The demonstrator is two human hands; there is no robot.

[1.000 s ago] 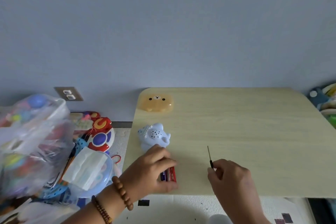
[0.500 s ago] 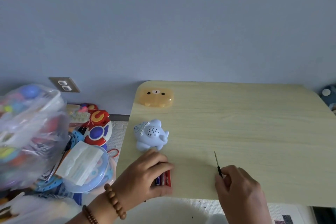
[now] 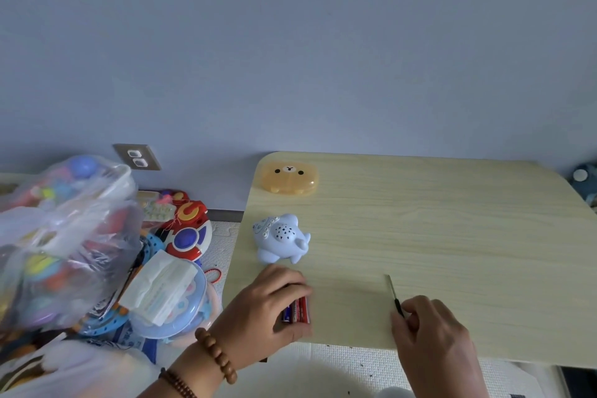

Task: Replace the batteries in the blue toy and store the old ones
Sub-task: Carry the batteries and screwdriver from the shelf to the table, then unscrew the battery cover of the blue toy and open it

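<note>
Plastic bag full of toys, left-hand fingers tight around batteries, right-hand fingers tight around screwdriver

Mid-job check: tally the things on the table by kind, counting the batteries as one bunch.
Blue toy: 1
Orange bear case: 1
Screwdriver, held by right hand: 1
Battery bunch, gripped by left hand: 1
Total: 4
</note>
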